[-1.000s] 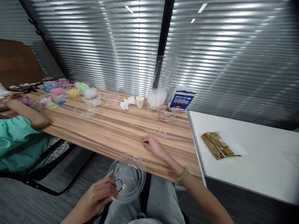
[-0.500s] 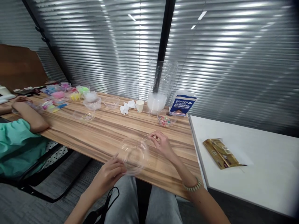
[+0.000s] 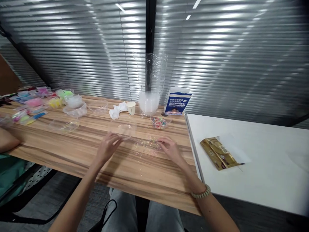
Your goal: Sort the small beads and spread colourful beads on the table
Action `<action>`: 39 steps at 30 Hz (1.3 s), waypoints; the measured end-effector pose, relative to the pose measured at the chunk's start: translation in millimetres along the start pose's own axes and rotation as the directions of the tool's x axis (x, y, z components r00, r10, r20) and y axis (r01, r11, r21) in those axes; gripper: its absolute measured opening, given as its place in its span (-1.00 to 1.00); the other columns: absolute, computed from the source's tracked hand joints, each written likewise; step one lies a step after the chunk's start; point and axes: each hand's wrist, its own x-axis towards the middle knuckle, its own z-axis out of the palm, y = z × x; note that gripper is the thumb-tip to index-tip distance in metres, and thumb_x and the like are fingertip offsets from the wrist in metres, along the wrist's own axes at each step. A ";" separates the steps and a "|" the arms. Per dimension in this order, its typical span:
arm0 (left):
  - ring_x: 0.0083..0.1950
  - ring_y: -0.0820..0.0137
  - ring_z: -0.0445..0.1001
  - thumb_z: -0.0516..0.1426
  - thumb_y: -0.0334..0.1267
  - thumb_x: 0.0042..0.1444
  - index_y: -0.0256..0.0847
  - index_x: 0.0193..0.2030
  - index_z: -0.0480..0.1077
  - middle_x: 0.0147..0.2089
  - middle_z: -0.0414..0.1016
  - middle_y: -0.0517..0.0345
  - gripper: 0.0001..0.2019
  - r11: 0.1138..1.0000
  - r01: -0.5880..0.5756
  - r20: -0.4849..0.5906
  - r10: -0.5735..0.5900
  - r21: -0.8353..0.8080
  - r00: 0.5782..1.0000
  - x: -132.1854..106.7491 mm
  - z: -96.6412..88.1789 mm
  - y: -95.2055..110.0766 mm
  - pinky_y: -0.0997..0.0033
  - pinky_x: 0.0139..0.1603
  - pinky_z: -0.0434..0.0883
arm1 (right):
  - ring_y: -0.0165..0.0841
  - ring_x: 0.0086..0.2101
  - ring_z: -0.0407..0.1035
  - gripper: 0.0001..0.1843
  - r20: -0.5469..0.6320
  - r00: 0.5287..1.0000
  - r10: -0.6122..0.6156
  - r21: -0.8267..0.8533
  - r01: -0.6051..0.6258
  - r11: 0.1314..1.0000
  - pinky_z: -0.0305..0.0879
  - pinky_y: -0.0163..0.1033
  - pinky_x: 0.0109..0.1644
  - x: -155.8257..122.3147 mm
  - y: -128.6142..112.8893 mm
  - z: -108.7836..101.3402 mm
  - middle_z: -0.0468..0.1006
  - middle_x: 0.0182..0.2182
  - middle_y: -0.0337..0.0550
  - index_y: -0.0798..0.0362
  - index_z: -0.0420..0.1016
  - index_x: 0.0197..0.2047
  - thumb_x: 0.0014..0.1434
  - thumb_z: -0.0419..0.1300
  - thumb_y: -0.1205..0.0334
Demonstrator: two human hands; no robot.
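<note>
My left hand [image 3: 109, 145] is closed on the rim of a clear plastic bowl [image 3: 125, 129], which is tilted and hard to make out against the wood. To its right my right hand [image 3: 169, 146] pinches at the edge of a patch of tiny coloured bits [image 3: 146, 145]. Some of these bits are strewn on the table toward me. Whether a thin clear bag lies around them, or what exactly the right fingers grip, I cannot tell. Beyond my right hand stands a clear bowl of multicoloured beads [image 3: 159, 122].
At the back are stacked clear bowls [image 3: 149, 103], a paper cup [image 3: 131, 108], crumpled tissues [image 3: 114, 111] and a blue-and-white bag [image 3: 178, 101]. Coloured materials [image 3: 33, 102] crowd the left. A gold wrapper [image 3: 218, 153] lies on the white table. Another person's arm [image 3: 8, 140] rests at left.
The clear bowl in my left hand has moved away from me, farther over the table. Tiny coloured bits now show between my hands. The view has shifted to the right.
</note>
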 end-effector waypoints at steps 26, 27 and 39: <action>-0.10 0.26 0.42 0.02 -0.55 0.09 -0.25 -0.24 0.50 -0.20 0.51 0.01 -0.74 0.951 0.198 0.550 -0.037 -0.238 0.835 23.1 77.6 78.6 0.30 -0.05 0.32 | -0.38 -0.31 0.36 -0.81 0.410 0.907 0.101 0.017 -0.118 0.993 0.25 -0.31 -0.21 -14.1 10.5 -4.1 0.45 -0.33 -0.18 0.09 0.52 -0.34 0.14 0.19 0.56; -0.10 0.27 0.43 0.02 -0.57 0.07 -0.26 -0.24 0.50 -0.21 0.52 0.01 -0.73 0.950 0.201 0.557 -0.035 -0.240 0.830 23.3 78.0 78.1 0.31 -0.05 0.32 | -0.37 -0.31 0.36 -0.80 0.414 0.905 0.096 0.015 -0.113 0.994 0.25 -0.31 -0.21 -13.9 10.9 -4.0 0.44 -0.33 -0.18 0.09 0.51 -0.33 0.15 0.17 0.56; -0.22 0.30 0.40 0.01 -0.60 0.03 -0.30 -0.40 0.46 -0.34 0.45 0.03 -0.77 0.963 0.210 0.558 -0.083 -0.167 0.825 25.3 84.0 80.4 0.35 -0.14 0.30 | -0.26 -0.25 0.32 -0.81 0.159 0.983 0.089 -0.213 -0.054 0.975 0.25 -0.21 -0.16 -9.1 36.9 -0.1 0.41 -0.30 -0.10 0.08 0.34 -0.29 0.25 0.00 0.51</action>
